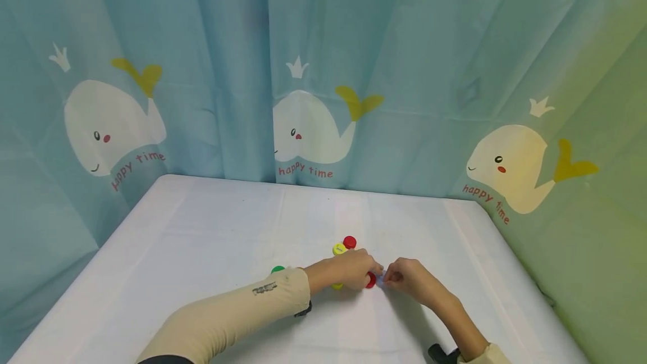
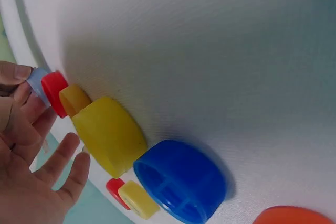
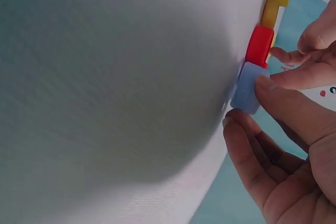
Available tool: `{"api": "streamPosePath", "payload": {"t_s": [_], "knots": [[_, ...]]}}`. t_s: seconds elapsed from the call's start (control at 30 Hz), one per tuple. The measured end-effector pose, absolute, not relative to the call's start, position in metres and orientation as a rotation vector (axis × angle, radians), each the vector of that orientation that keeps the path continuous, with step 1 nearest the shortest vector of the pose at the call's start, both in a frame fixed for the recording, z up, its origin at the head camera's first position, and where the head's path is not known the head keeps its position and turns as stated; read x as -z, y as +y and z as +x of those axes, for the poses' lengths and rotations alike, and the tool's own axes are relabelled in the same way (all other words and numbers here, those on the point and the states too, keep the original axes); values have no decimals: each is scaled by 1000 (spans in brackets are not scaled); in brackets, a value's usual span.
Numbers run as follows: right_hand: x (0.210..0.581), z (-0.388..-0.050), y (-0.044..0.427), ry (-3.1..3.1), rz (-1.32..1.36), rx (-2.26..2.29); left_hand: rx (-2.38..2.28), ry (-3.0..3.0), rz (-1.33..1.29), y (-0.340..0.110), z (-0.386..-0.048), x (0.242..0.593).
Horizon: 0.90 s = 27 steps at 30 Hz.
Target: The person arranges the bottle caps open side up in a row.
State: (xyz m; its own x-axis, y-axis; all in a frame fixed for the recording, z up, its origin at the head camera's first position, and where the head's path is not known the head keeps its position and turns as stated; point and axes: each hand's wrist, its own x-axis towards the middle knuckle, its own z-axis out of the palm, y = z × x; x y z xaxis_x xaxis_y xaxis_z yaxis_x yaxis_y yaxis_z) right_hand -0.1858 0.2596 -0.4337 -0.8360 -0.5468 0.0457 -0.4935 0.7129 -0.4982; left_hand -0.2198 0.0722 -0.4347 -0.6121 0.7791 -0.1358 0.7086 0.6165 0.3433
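In the right wrist view my right hand (image 3: 294, 161) pinches a light blue bottle cap (image 3: 247, 94) between thumb and fingers, close against a red cap (image 3: 259, 46). My left hand (image 1: 351, 268) reaches in from the other side, its index finger extended to the place where these two caps meet. Its other fingers are loosely bent and hold nothing. Beyond the red cap the line carries on with an amber cap (image 2: 74, 99), a larger yellow cap (image 2: 109, 137) and a big blue cap (image 2: 184, 182), all standing on edge.
An orange cap (image 2: 294, 215) lies past the blue one. Behind the left hand are a small red cap (image 1: 349, 242) and a pale yellow cap (image 1: 339, 249). A green cap (image 1: 278, 268) shows beside the left sleeve. The white table (image 1: 227, 223) ends at a whale-patterned curtain (image 1: 419, 100).
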Motion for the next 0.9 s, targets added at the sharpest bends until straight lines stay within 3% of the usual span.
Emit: {"api": "streamPosePath", "payload": {"t_s": [0.4, 0.6, 0.9], "knots": [[434, -183, 255, 2787, -856, 766, -354, 2587, 1212, 65, -216, 437], [429, -182, 258, 2792, -781, 774, -610, 2649, 1221, 51, -224, 435], [416, -197, 239, 2881, -622, 692, -776, 2809, 856, 20, -245, 419]]}}
